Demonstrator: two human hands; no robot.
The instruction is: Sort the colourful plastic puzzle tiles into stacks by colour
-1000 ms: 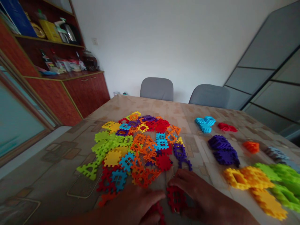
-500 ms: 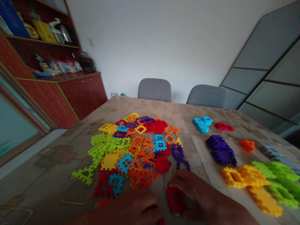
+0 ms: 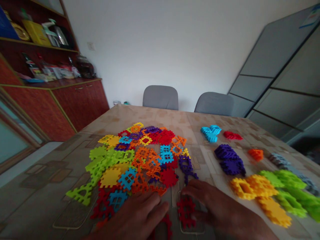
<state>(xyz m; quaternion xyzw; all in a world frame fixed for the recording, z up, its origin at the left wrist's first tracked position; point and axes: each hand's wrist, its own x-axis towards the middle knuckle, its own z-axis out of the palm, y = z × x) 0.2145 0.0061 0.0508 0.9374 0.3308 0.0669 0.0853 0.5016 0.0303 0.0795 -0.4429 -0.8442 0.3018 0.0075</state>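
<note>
My right hand (image 3: pixel 212 203) has its fingers and thumb around the edge of a red toothed window piece (image 3: pixel 186 211), which lies low over the table. My left hand (image 3: pixel 138 211) reaches over the near edge of a mixed pile of plastic interlocking pieces, its fingers stretched forward and somewhat apart. Below those fingers another red piece (image 3: pixel 167 228) shows in part. Beside the left hand are a blue window piece (image 3: pixel 118 200) and a red piece (image 3: pixel 102 203). Orange pieces (image 3: pixel 140 181) and a red toothed piece (image 3: pixel 168 176) lie just beyond it.
Sorted by colour on the right are light blue (image 3: pixel 210 133), red (image 3: pixel 232 135), purple (image 3: pixel 230 160), orange (image 3: pixel 256 154), yellow (image 3: pixel 265 186), green (image 3: pixel 290 190) and grey-blue (image 3: pixel 280 160) groups. Two grey chairs (image 3: pixel 160 97) stand behind the patterned table (image 3: pixel 190 123). A wooden cabinet (image 3: pixel 82 106) is at left.
My left hand has moved forward onto the pile's near edge, and more of the red piece below it shows. My right hand stays at the red window piece. The view has shifted slightly right.
</note>
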